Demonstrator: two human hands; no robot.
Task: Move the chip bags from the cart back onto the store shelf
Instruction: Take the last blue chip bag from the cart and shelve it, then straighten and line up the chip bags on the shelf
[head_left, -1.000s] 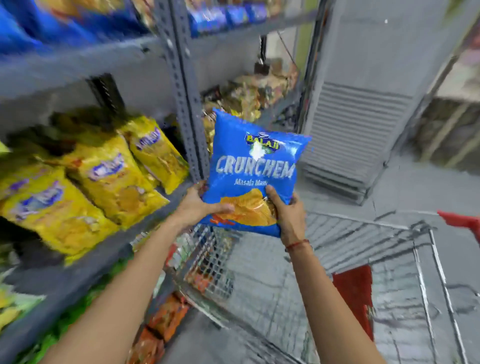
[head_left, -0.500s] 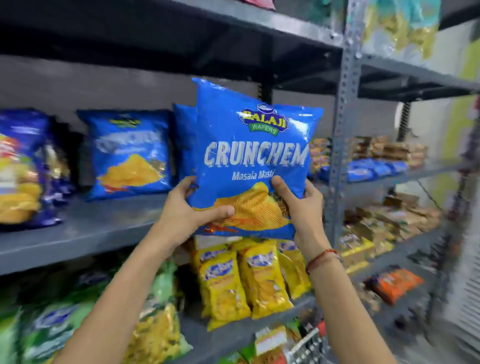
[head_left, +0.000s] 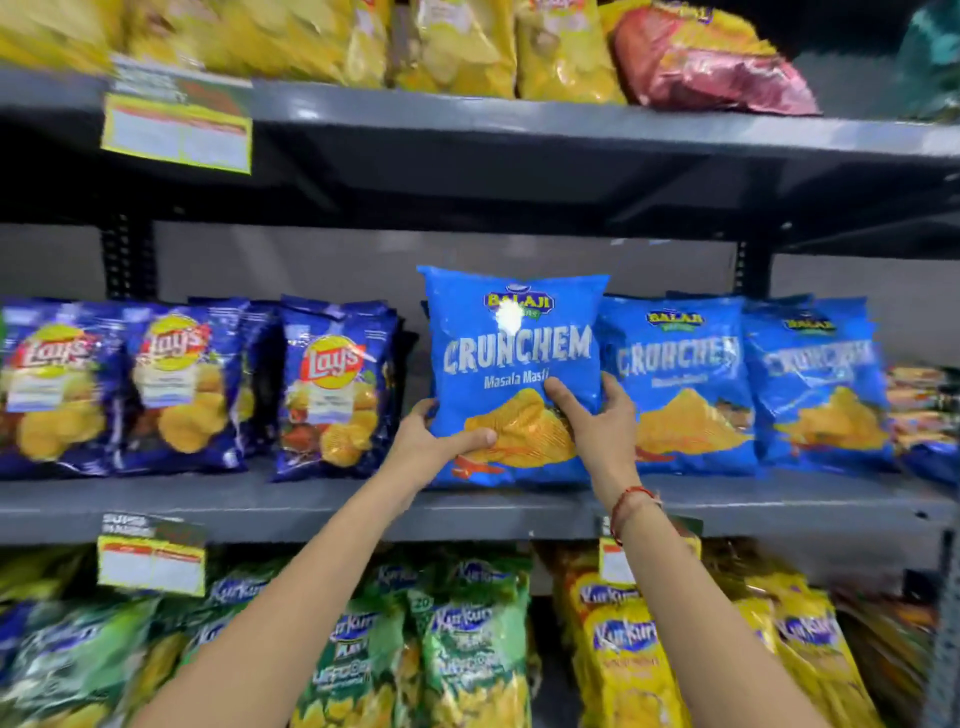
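Observation:
A blue Crunchem chip bag (head_left: 514, 358) stands upright on the grey middle shelf (head_left: 311, 501), in the gap between the Lay's bags and two matching Crunchem bags (head_left: 675, 384). My left hand (head_left: 434, 444) grips its lower left corner, thumb across the front. My right hand (head_left: 592, 415) holds its lower right edge, fingers on the front. A red thread circles my right wrist. The cart is out of view.
Dark blue Lay's bags (head_left: 332, 389) fill the shelf to the left. Yellow bags and a red bag (head_left: 711, 62) sit on the shelf above. Green and yellow Kurkure bags (head_left: 467, 649) line the shelf below. Price tags (head_left: 150, 564) hang from shelf edges.
I have turned from the cart to face the shelf. The blue bag went up and forward and now rests on the middle shelf beside the matching bags, both hands still on it.

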